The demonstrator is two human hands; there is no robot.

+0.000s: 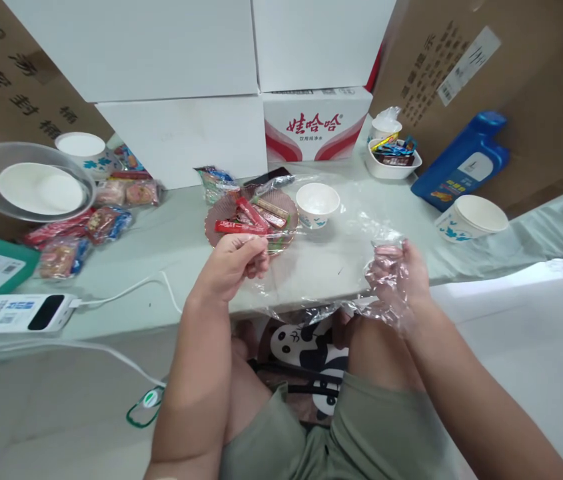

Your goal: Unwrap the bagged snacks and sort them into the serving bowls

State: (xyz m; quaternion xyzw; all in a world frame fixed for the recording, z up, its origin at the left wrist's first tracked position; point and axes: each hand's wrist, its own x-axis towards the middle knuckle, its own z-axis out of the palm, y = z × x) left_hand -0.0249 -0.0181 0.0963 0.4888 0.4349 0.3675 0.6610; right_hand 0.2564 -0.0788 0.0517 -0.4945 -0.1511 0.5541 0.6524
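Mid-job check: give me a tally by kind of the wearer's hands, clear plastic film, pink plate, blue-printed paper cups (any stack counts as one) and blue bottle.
Hands: 2 (left hand, right hand)
Clear plastic film: 1
Pink plate: 1
Blue-printed paper cups: 3 (middle cup, right cup, back-left cup)
Blue bottle: 1
Total: 8
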